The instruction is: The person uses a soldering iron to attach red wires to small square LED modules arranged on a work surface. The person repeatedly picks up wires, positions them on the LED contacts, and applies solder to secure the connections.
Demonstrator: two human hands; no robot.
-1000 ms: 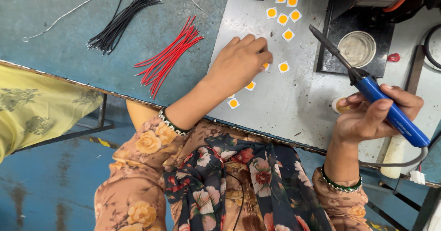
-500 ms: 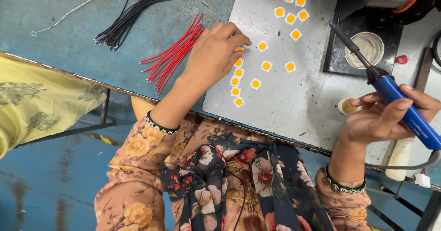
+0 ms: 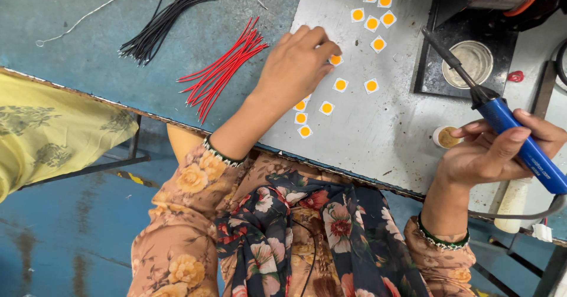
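Bright, even light; sharp, with soft shadows.

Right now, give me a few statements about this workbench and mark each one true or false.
1. The right hand holds a blue-handled soldering iron. True.
2. The left hand holds the bundle of red wires. False: its fingers rest on a small white square chip with a yellow centre; the wires lie beside it.
3. The black wires lie on the blue tabletop. True.
4. The iron's tip touches a chip. False: it is above the dark tray.
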